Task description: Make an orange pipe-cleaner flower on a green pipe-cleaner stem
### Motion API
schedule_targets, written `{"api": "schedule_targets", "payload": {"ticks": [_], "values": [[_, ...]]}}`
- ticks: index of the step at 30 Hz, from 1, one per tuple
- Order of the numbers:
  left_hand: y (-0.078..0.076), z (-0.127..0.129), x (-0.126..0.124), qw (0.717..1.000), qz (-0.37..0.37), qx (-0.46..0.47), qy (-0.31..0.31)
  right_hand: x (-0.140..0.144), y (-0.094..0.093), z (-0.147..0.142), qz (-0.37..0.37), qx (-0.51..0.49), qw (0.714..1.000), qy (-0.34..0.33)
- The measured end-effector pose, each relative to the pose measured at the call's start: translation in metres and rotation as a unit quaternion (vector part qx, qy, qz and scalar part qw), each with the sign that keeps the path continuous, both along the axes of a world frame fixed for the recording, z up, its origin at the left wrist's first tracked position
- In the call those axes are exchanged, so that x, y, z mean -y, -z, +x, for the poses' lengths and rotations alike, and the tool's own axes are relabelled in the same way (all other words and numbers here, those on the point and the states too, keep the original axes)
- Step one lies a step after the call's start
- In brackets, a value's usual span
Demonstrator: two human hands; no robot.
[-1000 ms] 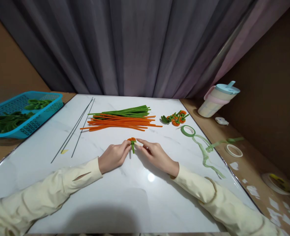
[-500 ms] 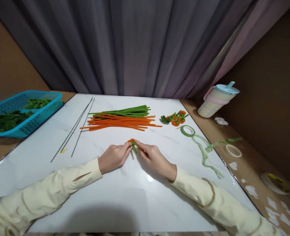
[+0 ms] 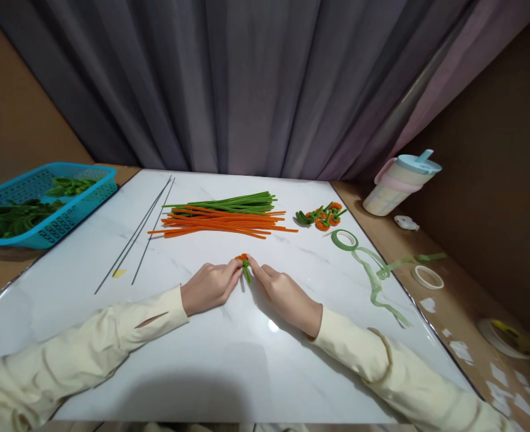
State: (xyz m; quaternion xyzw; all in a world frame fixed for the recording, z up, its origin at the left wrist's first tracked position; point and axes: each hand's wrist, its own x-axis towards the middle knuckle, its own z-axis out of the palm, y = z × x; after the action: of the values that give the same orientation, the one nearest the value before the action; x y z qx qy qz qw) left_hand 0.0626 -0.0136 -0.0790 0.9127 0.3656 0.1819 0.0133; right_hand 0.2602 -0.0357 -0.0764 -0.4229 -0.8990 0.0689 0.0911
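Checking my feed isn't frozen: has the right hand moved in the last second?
Yes, slightly. The right hand has edged left toward the left hand, judged against the orange stems, fingertips now closing on the small orange-and-green piece.

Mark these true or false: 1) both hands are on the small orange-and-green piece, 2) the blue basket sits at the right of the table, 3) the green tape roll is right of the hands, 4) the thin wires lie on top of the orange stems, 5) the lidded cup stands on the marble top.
1) True: the left hand and right hand both pinch the small orange-and-green piece.
2) False: the blue basket is at the far left.
3) True: the green tape roll lies to their right.
4) False: the thin wires lie apart, left of the orange stems.
5) False: the lidded cup stands on the brown surface beside the marble top.
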Motion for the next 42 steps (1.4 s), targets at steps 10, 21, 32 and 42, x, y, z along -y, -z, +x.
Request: {"api": "schedule_targets", "payload": {"ticks": [10, 21, 32, 42], "values": [[0.003, 0.0, -0.001, 0.999, 0.022, 0.035, 0.011, 0.001, 0.004, 0.001, 0.029, -0.025, 0.999, 0.008], [0.003, 0.0, -0.002, 0.999, 0.018, 0.034, 0.018, 0.006, -0.017, -0.008, 0.046, 0.174, 0.984, -0.009], [0.002, 0.0, -0.001, 1.0, -0.009, 0.017, 0.019, 0.007, -0.015, -0.009, 0.057, 0.181, 0.981, -0.028], [-0.007, 0.003, -0.002, 0.985, -0.141, 0.102, -0.016, -0.002, 0.0, 0.009, -0.112, -0.283, 0.95, 0.07]]}}
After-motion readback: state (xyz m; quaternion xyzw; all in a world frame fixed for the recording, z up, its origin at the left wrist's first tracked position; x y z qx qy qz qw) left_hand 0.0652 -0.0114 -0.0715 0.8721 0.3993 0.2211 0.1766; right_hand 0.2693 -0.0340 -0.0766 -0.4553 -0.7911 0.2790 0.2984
